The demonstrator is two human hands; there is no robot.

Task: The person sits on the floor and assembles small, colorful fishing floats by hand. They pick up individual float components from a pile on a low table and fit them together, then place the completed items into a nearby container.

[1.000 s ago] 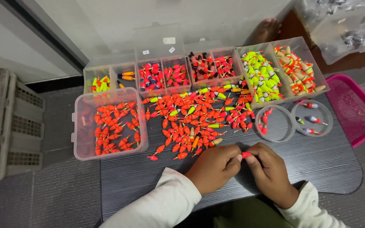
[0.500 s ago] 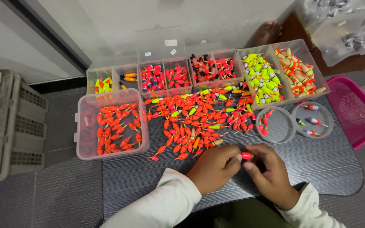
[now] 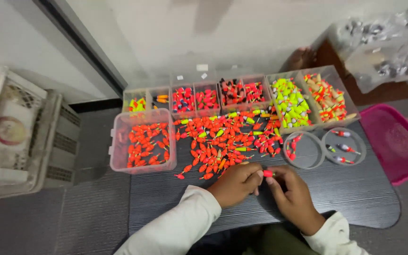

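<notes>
My left hand (image 3: 234,184) and my right hand (image 3: 293,196) meet over the near part of a dark board (image 3: 364,193). Between their fingertips they pinch one small red fishing float (image 3: 267,174). Just beyond the hands lies a loose heap of red, orange and yellow-green floats (image 3: 227,139) spread on the board. White sleeves cover both wrists.
A clear box of orange floats (image 3: 142,141) stands left of the heap. A divided clear tray (image 3: 242,92) with sorted floats runs along the back. Two round clear lids (image 3: 324,148) lie to the right, a pink tray (image 3: 395,144) further right, a grey crate (image 3: 20,137) at far left.
The view has shifted slightly. Both hands stay together on the red float, turning it between the fingertips.
</notes>
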